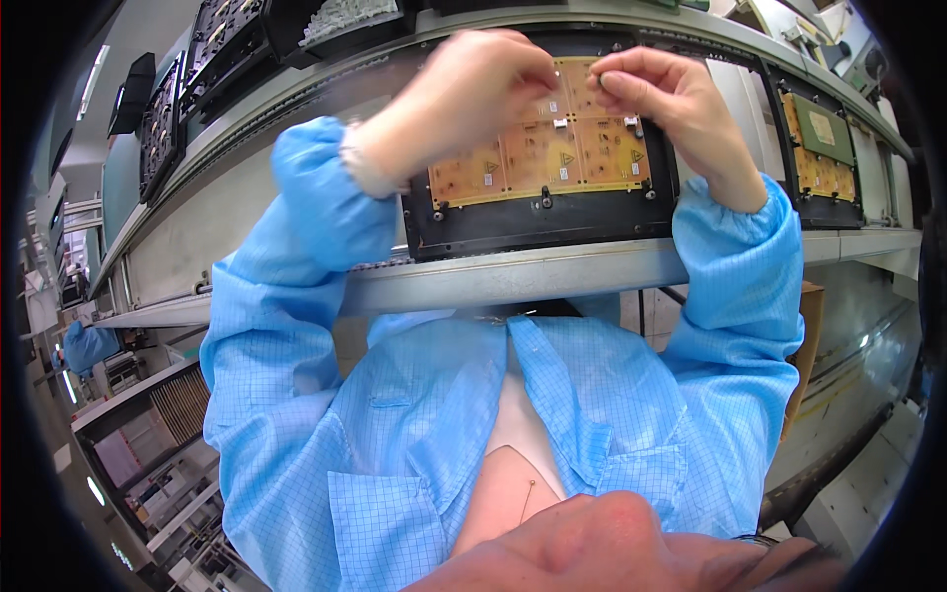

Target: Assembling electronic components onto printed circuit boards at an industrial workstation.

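A panel of yellow-brown circuit boards (533, 176) lies in a black carrier frame (543, 229) in front of me, with small parts and white labels on it. Over its far right portion my right hand (666, 94) is closed in a pinch, thumb against index finger. Between those fingertips sits a small dark part (596, 83), too tiny to name. My left hand (483, 84) hovers above the panel's far left portion, its fingers bent downward. Motion blurs it, and whether anything is in its fingers is hidden.
A metal rail (523, 287) runs along the near side of the carrier. To the right stands another black carrier holding boards (824, 180) and a green plate (821, 128). At the far left are a bin of whitish parts (350, 14) and black racks (161, 138).
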The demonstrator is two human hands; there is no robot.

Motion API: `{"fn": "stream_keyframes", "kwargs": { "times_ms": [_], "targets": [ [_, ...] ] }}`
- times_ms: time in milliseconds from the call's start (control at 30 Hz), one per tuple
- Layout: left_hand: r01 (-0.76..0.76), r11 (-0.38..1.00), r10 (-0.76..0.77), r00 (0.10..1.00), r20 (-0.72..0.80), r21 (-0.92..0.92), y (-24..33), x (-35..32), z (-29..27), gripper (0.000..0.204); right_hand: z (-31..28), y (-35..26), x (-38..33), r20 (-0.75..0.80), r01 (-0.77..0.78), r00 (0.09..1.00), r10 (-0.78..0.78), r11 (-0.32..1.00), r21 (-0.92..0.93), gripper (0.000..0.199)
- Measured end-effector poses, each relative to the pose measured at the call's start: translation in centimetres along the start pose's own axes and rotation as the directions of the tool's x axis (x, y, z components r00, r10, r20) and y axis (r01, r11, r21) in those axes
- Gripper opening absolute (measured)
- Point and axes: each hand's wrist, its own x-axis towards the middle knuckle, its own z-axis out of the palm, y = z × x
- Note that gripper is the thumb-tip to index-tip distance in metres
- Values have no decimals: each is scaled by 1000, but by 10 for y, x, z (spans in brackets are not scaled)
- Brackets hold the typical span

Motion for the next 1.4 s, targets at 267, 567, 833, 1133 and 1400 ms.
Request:
{"fn": "stream_keyframes", "kwargs": {
  "times_ms": [267,567,833,1133,1400],
  "targets": [
    [371,812,-166,887,-432,451,-107,-17,-88,13,-5,4,-32,95,-216,976,195,918,332,27],
    [460,726,-466,876,-127,512,-139,15,-73,14,-3,4,-44,7,-237,969,246,922,307,22],
    [-342,914,198,847,-493,-220,-146,-14,-69,9,8,-8,-47,-72,-253,963,259,964,83,24],
    [345,865,-278,934,-223,365,-121,-15,-87,13,18,-8,-45,-111,-180,982,155,941,-285,22],
    [296,926,-219,926,-307,234,-110,-13,-81,11,30,-19,-46,-227,-196,972,53,714,-672,11]
  ]
}}
